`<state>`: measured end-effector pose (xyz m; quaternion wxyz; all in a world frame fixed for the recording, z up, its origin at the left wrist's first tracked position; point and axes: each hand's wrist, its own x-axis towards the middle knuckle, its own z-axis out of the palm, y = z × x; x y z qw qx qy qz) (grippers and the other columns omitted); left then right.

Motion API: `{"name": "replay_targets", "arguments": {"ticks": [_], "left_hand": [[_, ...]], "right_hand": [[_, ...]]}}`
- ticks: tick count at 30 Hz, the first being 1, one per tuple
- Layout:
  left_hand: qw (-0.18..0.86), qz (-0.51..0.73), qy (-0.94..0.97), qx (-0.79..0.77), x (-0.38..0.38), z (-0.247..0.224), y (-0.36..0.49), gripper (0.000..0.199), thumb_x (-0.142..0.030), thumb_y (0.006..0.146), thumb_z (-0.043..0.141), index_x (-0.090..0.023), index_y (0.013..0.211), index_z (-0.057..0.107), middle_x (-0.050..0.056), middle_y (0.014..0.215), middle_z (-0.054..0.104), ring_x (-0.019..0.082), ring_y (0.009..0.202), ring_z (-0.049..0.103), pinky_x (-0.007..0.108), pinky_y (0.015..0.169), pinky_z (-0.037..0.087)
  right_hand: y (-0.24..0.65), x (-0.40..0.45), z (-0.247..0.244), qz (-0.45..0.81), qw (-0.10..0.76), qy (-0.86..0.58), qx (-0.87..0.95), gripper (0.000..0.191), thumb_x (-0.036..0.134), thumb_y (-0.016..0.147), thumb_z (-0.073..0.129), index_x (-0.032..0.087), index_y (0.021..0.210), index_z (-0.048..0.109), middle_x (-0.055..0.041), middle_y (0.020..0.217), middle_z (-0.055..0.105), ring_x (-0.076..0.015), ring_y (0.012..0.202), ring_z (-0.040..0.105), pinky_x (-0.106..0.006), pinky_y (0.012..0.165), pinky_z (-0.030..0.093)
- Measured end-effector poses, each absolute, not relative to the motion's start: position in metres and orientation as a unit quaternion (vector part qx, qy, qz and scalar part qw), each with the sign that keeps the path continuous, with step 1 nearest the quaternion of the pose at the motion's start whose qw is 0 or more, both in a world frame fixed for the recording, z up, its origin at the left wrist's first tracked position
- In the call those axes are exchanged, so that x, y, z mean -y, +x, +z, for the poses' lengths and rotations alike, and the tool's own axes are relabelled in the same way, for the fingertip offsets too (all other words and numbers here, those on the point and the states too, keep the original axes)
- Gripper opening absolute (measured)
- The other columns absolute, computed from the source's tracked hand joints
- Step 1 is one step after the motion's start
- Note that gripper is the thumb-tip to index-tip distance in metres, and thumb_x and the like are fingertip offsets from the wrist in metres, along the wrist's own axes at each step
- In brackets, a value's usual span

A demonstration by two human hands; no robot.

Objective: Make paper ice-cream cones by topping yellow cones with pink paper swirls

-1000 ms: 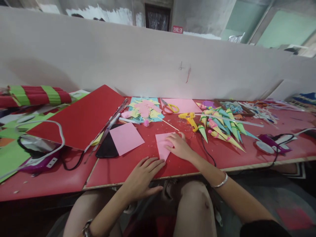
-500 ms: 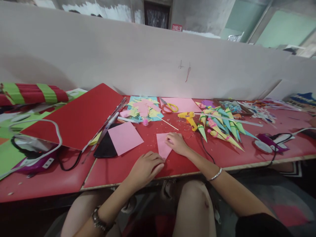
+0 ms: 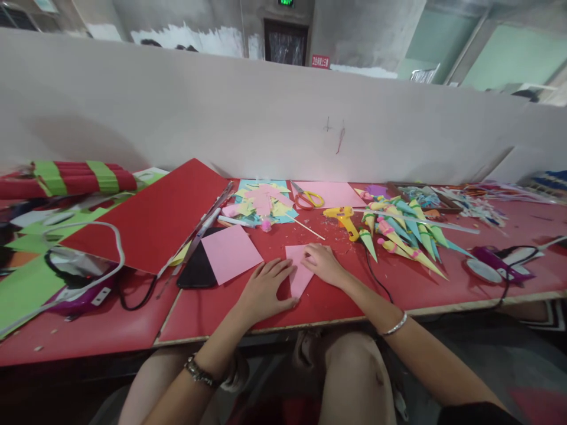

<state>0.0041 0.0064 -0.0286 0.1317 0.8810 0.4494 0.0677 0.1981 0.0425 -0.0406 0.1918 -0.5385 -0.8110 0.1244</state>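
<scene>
A folded piece of pink paper (image 3: 297,278) lies on the red tabletop in front of me, narrowing toward its near end. My right hand (image 3: 326,264) is closed on its right side, fingers bent down and pressed to the paper. At the left edge, my left hand (image 3: 266,292) rests palm down with its thumb held away from the fingers. Its fingertips and thumb reach the paper's edge, and it grips nothing. Left of that hand, a flat pink square sheet (image 3: 232,254) partly covers a black phone-like slab (image 3: 195,268).
A yellow glue gun (image 3: 343,219), scissors (image 3: 308,198) and a thin stick (image 3: 305,226) lie beyond my hands. Several paper cones (image 3: 401,224) are piled at right. Paper scraps (image 3: 263,199) sit at the back; a large red board (image 3: 150,215) and purple power strip (image 3: 84,292) stand left.
My left hand has spread, its fingers moving up along the paper's left edge and its thumb parting from them. The right hand stays on the paper. The whole view has shifted slightly.
</scene>
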Motion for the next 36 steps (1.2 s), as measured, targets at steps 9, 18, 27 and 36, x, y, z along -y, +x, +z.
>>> {"name": "replay_targets", "arguments": {"ticks": [9, 18, 27, 36], "left_hand": [[0.140, 0.050, 0.883, -0.445, -0.008, -0.029, 0.003, 0.072, -0.057, 0.073, 0.046, -0.025, 0.135, 0.029, 0.002, 0.143, 0.030, 0.025, 0.130, 0.024, 0.047, 0.106, 0.018], [0.144, 0.043, 0.883, -0.444, -0.008, -0.026, 0.003, 0.071, -0.054, 0.071, 0.052, -0.026, 0.133, 0.032, 0.003, 0.142, 0.032, 0.026, 0.130, 0.025, 0.048, 0.105, 0.020], [0.148, 0.033, 0.883, -0.443, -0.008, -0.024, 0.002, 0.072, -0.055, 0.072, 0.050, -0.025, 0.134, 0.030, 0.002, 0.144, 0.030, 0.025, 0.131, 0.023, 0.048, 0.106, 0.019], [0.134, 0.057, 0.887, -0.438, -0.010, -0.026, 0.000, 0.073, -0.055, 0.068, 0.054, -0.024, 0.132, 0.035, 0.004, 0.141, 0.034, 0.025, 0.129, 0.028, 0.045, 0.105, 0.022]], "right_hand": [[0.201, -0.005, -0.038, 0.123, 0.163, -0.507, 0.837, 0.069, 0.048, 0.061, 0.064, 0.027, 0.122, 0.041, -0.0090, 0.126, 0.042, -0.0271, 0.122, 0.033, -0.054, 0.102, 0.006], [0.223, -0.027, -0.046, 0.104, 0.175, -0.570, 0.796, 0.054, 0.041, 0.065, 0.061, 0.025, 0.115, 0.047, -0.0084, 0.125, 0.043, -0.0276, 0.121, 0.034, -0.057, 0.101, 0.010], [0.246, -0.048, -0.053, 0.094, 0.225, -0.559, 0.793, 0.026, 0.025, 0.078, 0.051, 0.019, 0.102, 0.054, -0.0098, 0.108, 0.049, -0.0231, 0.106, 0.046, -0.039, 0.088, 0.039], [0.240, -0.037, -0.047, 0.094, 0.260, -0.542, 0.794, 0.026, 0.013, 0.077, 0.047, 0.020, 0.101, 0.056, -0.0071, 0.106, 0.053, -0.0189, 0.102, 0.049, -0.034, 0.088, 0.039]]}}
